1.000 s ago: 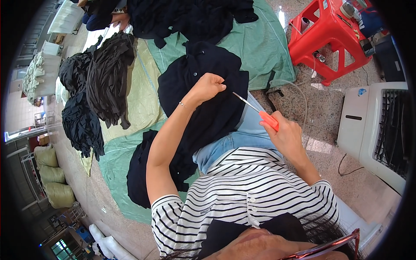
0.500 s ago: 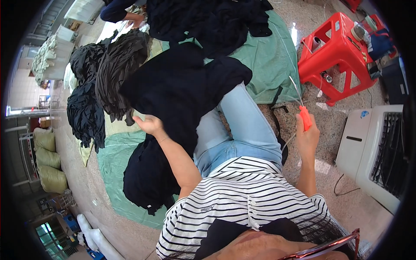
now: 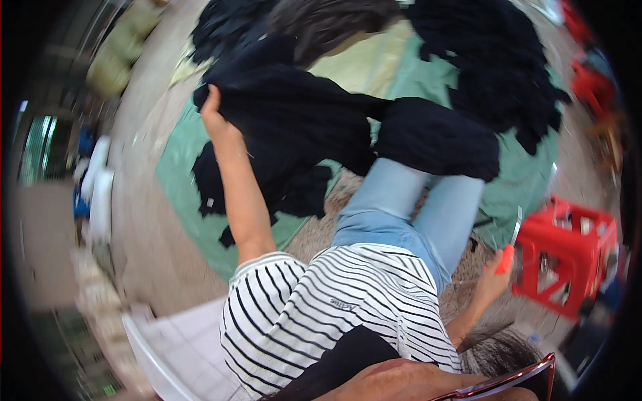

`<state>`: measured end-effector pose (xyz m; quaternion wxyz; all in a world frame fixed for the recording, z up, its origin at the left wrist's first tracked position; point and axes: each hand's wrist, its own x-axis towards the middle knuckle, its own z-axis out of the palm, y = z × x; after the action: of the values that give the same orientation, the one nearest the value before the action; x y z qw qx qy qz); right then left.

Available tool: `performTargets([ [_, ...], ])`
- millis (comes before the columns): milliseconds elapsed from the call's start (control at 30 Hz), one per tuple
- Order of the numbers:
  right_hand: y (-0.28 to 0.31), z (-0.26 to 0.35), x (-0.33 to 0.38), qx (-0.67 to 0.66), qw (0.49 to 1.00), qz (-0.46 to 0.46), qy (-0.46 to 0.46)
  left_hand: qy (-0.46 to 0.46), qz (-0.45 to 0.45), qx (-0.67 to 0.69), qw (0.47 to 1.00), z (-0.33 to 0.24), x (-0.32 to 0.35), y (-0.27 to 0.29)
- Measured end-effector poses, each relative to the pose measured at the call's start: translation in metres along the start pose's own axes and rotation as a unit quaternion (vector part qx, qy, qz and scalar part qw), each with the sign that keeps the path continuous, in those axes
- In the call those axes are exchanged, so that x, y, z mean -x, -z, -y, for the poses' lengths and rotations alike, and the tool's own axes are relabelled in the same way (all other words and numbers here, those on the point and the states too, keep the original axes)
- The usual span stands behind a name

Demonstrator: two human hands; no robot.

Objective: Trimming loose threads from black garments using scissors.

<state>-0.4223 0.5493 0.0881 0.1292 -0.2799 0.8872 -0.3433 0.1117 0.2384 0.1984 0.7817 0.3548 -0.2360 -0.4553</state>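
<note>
My left hand [image 3: 217, 123] is stretched out to the far left, its fingers closed on the edge of a dark navy cloth piece [image 3: 294, 100]. This cloth spreads from that hand toward my knees, and a dark folded part [image 3: 435, 140] lies over them. Low on the right, my right hand [image 3: 493, 281] grips a red-handled tool [image 3: 506, 259] with a thin metal blade pointing up and away. Its exact kind is unclear. Below the stretched cloth, a dark cloth pile [image 3: 267, 184] rests on the green sheet [image 3: 177, 180].
A red plastic stool [image 3: 568, 250] stands close beyond my right hand. More dark cloth [image 3: 485, 60] lies at the far right of the sheet, with a grey-brown heap [image 3: 334, 23] at the back. Behind me on the left is a white surface [image 3: 184, 341].
My view and body have turned left. My left hand, open beside the cloth before, now holds its edge farther left. The right hand keeps the red-handled tool, lower and farther right in view.
</note>
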Motion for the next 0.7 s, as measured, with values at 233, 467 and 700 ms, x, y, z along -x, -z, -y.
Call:
performTargets([
  [233, -0.008, 0.01, -0.043, 0.075, 0.997, -0.01, 0.035, -0.363, -0.097, -0.15, 0.915, -0.286, -0.018, 0.06],
  [467, -0.039, 0.047, -0.041, 0.047, 0.994, -0.014, 0.096, -0.284, -0.15, -0.333, 0.887, -0.251, -0.046, 0.08],
  [700, -0.032, 0.029, -0.045, 0.068, 0.993, -0.05, 0.081, 0.058, 0.231, -0.608, 0.757, 0.099, 0.024, 0.073],
])
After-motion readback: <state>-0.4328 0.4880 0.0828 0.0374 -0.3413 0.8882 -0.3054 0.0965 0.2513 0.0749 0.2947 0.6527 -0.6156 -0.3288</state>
